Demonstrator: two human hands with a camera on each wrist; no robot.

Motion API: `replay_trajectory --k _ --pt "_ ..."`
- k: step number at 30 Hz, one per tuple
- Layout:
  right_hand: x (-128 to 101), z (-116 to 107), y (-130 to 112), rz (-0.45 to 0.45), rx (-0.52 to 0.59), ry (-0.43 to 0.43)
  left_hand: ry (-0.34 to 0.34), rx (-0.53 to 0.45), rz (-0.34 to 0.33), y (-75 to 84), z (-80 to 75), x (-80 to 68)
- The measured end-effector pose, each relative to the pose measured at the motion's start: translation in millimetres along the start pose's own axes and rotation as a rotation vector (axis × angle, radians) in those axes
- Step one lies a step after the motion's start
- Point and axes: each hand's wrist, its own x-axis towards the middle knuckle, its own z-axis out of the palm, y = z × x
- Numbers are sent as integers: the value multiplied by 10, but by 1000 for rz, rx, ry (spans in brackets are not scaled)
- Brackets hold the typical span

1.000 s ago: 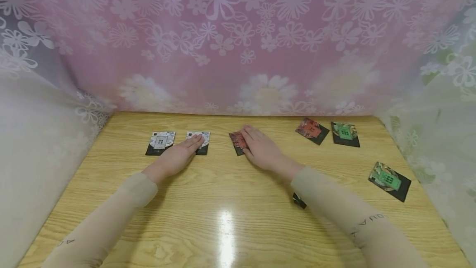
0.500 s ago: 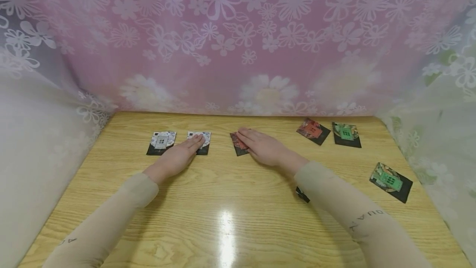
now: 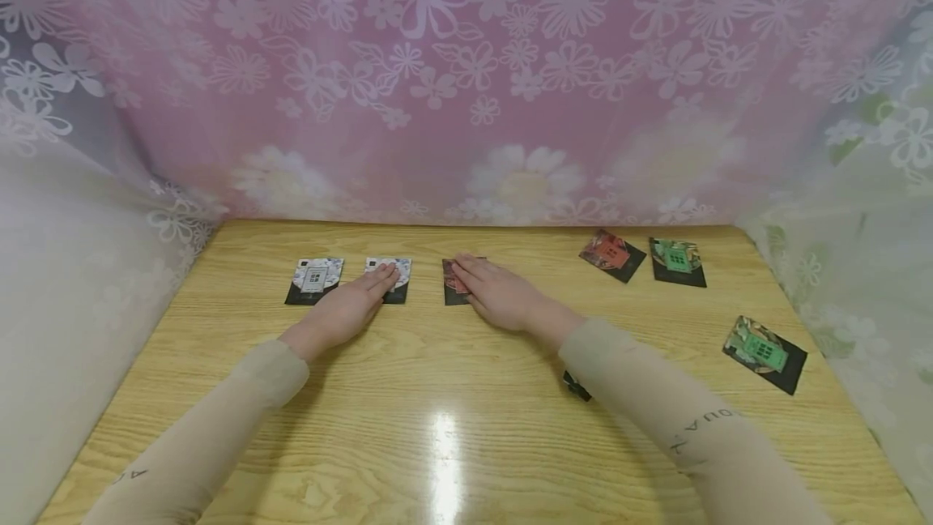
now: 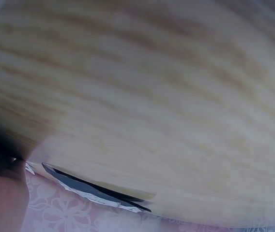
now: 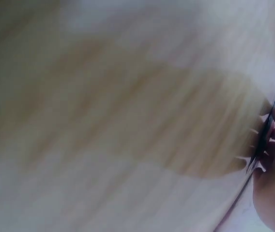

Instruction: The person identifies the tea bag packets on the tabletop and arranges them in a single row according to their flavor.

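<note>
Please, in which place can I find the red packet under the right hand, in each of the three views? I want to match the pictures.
Head: the red packet is near the middle, partly covered by the right hand.
Left wrist: not visible.
Right wrist: near the right edge, by the fingers; it seems to be the thin dark strip, its colour unclear.
Shared landmark: the wooden table, in all three.

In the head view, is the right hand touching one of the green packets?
No, the right hand rests on a red packet, while both green packets lie apart, farther right.
</note>
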Motion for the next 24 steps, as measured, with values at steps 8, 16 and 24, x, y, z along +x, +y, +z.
replay_trajectory --k 8,16,24 --pt "59 -32 -143 43 10 20 14 1 3 -3 2 0" --pt "87 -41 -217 75 12 0 20 -4 12 5 -11 -6" --pt "100 -32 -248 68 -6 -14 18 -10 29 -5 -17 -12"
